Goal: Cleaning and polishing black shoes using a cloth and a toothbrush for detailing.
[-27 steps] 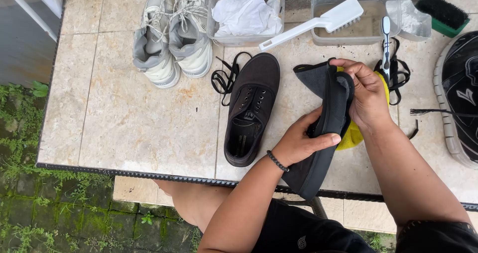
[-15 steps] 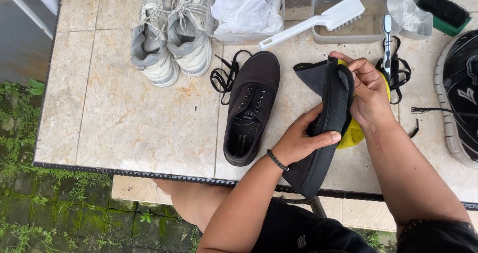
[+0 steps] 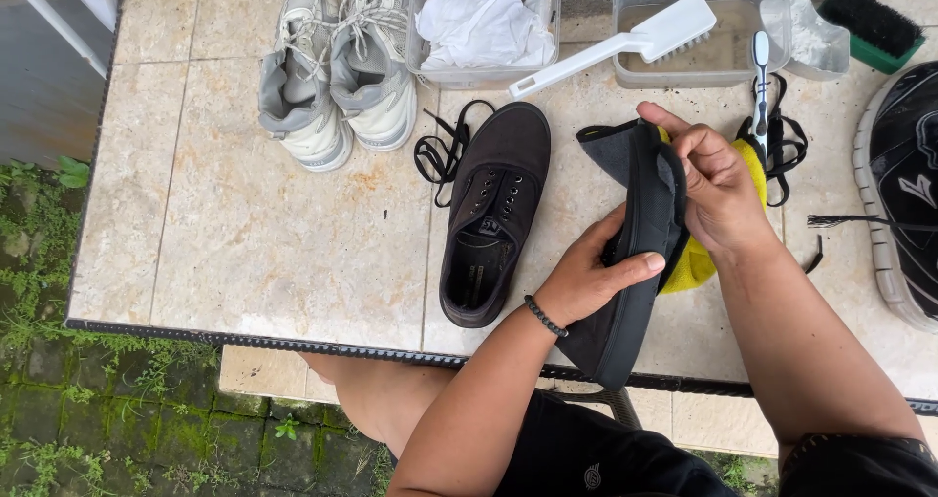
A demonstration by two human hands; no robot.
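Note:
My left hand [image 3: 591, 272] grips a black slip-on shoe [image 3: 635, 262] by its side, sole edge turned toward me, above the tiled table's front edge. My right hand [image 3: 718, 189] presses a dark grey cloth [image 3: 611, 150] against the shoe's toe end. A yellow cloth [image 3: 696, 262] lies under and behind the shoe. The matching black shoe [image 3: 493, 214] rests flat on the table to the left, laces removed. Loose black laces [image 3: 440, 150] lie by its toe.
A pair of pale grey sneakers [image 3: 337, 67] stands at the back left. Two clear tubs [image 3: 489, 72] [image 3: 743, 72] sit at the back, one with a white rag, one with murky water and a white brush [image 3: 625, 43]. A toothbrush [image 3: 760, 91], green brush [image 3: 874, 23] and black sneaker [image 3: 904, 194] are at right.
The right hand has shifted slightly along the shoe's toe end with the grey cloth. The left hand keeps the same grip.

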